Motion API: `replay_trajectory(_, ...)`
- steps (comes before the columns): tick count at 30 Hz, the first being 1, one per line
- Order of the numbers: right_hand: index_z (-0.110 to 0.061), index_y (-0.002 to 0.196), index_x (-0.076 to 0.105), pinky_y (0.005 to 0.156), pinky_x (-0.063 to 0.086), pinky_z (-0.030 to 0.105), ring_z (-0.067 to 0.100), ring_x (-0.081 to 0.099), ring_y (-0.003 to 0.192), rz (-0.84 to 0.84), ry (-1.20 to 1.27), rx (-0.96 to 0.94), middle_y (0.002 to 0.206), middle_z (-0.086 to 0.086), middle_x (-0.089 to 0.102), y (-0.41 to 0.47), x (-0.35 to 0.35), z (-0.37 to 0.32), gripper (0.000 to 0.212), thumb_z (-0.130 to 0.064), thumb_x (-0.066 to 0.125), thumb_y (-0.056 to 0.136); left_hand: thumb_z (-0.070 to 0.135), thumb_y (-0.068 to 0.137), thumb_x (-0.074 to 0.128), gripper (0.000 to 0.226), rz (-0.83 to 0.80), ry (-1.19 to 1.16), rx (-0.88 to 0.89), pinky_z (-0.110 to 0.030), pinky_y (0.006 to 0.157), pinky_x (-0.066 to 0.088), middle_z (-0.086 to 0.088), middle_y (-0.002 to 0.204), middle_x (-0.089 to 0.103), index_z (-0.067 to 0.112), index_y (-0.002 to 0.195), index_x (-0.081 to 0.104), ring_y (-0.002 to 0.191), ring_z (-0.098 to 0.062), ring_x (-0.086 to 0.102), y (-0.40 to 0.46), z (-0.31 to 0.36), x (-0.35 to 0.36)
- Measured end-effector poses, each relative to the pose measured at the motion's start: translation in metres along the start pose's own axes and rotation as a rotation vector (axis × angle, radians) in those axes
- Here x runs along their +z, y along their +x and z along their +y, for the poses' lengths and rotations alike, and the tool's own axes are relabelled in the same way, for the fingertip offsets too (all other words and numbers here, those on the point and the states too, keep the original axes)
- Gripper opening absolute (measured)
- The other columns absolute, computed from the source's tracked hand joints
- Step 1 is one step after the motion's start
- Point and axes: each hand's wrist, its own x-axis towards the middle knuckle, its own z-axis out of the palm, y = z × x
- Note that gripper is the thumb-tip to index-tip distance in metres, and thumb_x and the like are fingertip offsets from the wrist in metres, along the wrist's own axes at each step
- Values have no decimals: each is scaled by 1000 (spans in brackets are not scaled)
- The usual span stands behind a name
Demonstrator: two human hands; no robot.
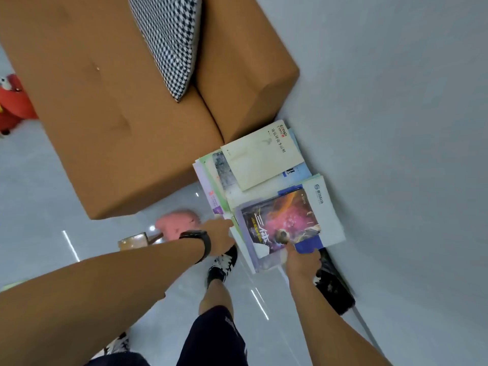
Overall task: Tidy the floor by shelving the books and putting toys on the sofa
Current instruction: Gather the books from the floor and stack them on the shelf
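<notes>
Books [266, 180] lie in a loose, overlapping heap on the pale glossy floor [39, 207], pushed up against the wall [396, 128] and touching the front corner of the tan sofa [105, 114]. A cream book [261, 157] sits on top at the sofa end. At the near end, a book with a dark purple and pink space cover [282, 220] lies on top of a white booklet [327, 215].

The person bends over the heap with both arms stretched down. The right hand [301, 257] has its thumb pressed on the near edge of the space book, with its fingers curled under the same edge, so it is gripping that book. The left hand [220, 233], with a black watch [200, 240] on its wrist, reaches the left edge of the heap; its fingers are tucked out of sight at the pages, so I cannot tell whether it is holding anything.

A pink plush toy [177, 223] lies on the floor just in front of the sofa, partly behind the left wrist, with a small brown box [133, 241] beside it. A red plush toy [13, 101] sits on the floor at the sofa's far left side. A black and white checked cushion [169, 40] leans on the sofa seat against the armrest. The person's black and white shoes [221, 265] stand close to the heap.
</notes>
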Motion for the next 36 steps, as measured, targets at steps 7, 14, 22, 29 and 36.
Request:
replay_trajectory(7, -20, 121, 56, 76, 45, 34, 19, 60, 91, -360, -512, -615, 105, -3, 61, -156, 18, -58, 26, -26, 56, 96, 25, 100, 52, 38, 8, -304, -66, -37, 107, 44, -4, 141, 55, 18, 137, 56, 127, -27, 54, -107, -90, 13)
replay_trajectory(14, -22, 121, 60, 80, 48, 34, 21, 60, 94, -486, -915, -917, 113, 0, 67, -312, 102, -25, 29, -28, 55, 93, 26, 102, 52, 28, 303, -664, -26, -24, 88, 43, 2, 122, 59, 17, 125, 65, 106, -18, 55, -217, -217, 51)
replay_trajectory(22, -23, 118, 63, 87, 53, 36, 19, 63, 94, -741, -1116, -1048, 102, -4, 66, -511, 232, 100, 24, -31, 57, 96, 14, 97, 51, 24, 416, -1174, -162, -35, 91, 52, -4, 104, 67, 12, 116, 66, 88, -19, 60, -379, -402, 178)
replay_trajectory(29, -26, 128, 60, 79, 47, 30, 16, 60, 94, -1017, -1439, -1282, 119, -1, 64, -669, 319, 142, 34, -39, 54, 97, 14, 97, 50, 25, 725, -1458, -374, -35, 88, 55, -5, 111, 69, 17, 115, 66, 94, -23, 67, -473, -533, 230)
replay_trajectory(36, -28, 120, 61, 74, 44, 25, 12, 62, 93, -1042, -1401, -1457, 102, -10, 62, -747, 396, 90, 23, -35, 56, 98, 24, 100, 45, 26, 695, -1618, -389, -37, 86, 56, -3, 108, 69, 18, 117, 63, 90, -20, 67, -478, -597, 210)
